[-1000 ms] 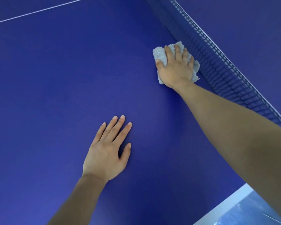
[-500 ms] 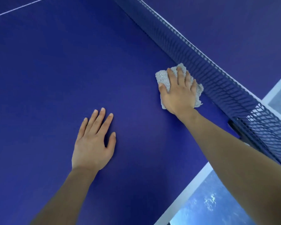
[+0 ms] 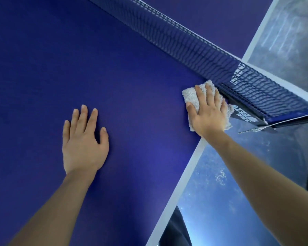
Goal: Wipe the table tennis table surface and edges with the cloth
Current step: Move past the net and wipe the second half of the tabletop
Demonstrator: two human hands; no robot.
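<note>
At the table (image 3: 43,68) corner beside the net (image 3: 194,50), our right hand (image 3: 209,114) presses flat on the cloth (image 3: 191,97) without clenching it, while our left hand (image 3: 83,144) rests open on the surface.

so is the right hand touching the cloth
Touching: the head view shows the right hand pressed flat on the cloth, fingers spread across it.

Cloth (image 3: 191,98) under right hand (image 3: 208,112) on table (image 3: 132,86), touching net (image 3: 194,50); left hand (image 3: 84,139) well left of net.
</note>
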